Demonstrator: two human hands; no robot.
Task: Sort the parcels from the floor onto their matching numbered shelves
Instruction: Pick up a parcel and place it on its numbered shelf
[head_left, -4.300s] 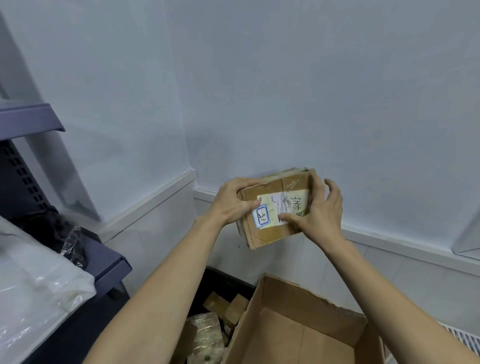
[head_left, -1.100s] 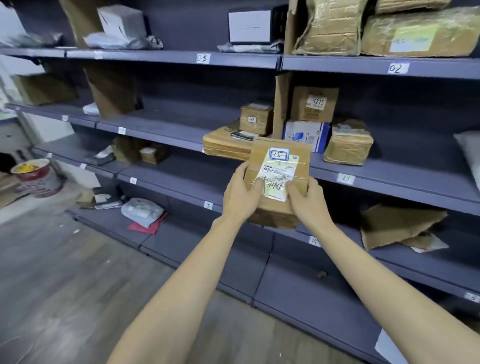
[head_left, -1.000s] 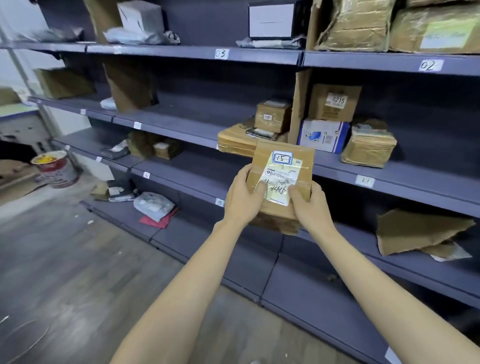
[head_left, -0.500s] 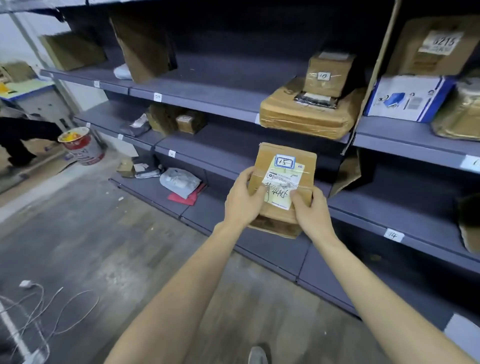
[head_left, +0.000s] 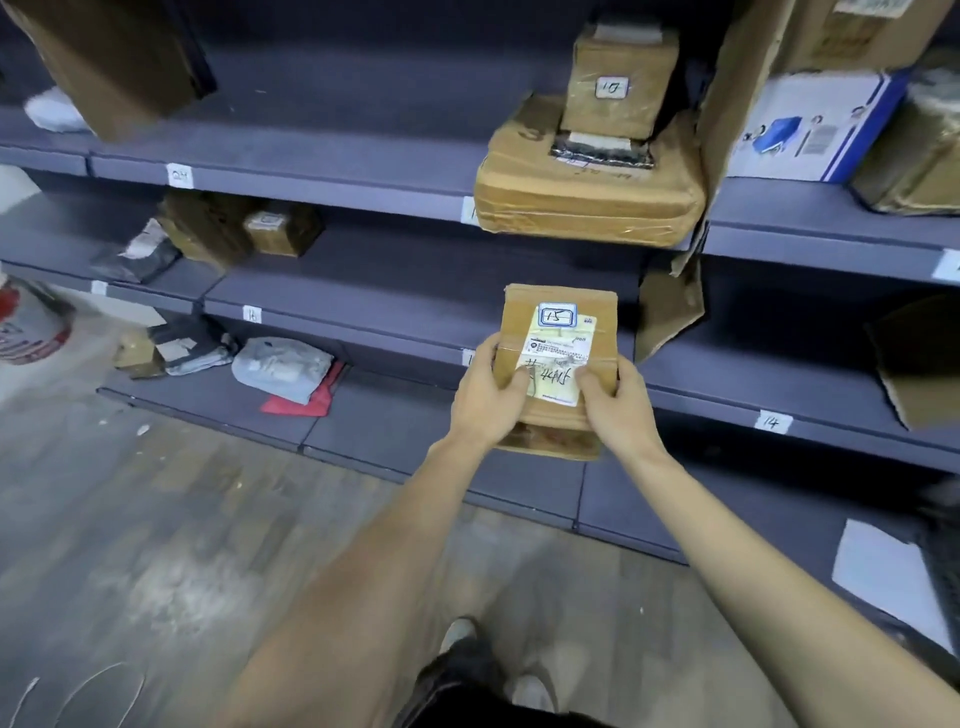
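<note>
I hold a small brown cardboard parcel (head_left: 557, 306) with a white label marked "15" in front of the grey shelving. My left hand (head_left: 485, 395) grips its left side and my right hand (head_left: 615, 400) grips its right side, thumbs on the label. The parcel hovers at the level of the shelf (head_left: 395, 317) whose edge tags read "16" (head_left: 252, 314) to the left and "14" (head_left: 770, 422) to the right; a tag right behind my left hand is mostly hidden.
The shelf above carries a flat brown parcel (head_left: 587, 192) with a box marked "10" (head_left: 618, 88) on top, and a blue-white box (head_left: 815, 130). A torn cardboard divider (head_left: 675, 306) hangs right of the parcel. Grey bags (head_left: 283, 366) lie on the bottom shelf. Wooden floor (head_left: 156, 545) lies below.
I turned from the wall corner and the open carton to the shelving, then came closer and looked lower. The parcel stays in both hands, now level with the shelf tagged 16 and 14.
</note>
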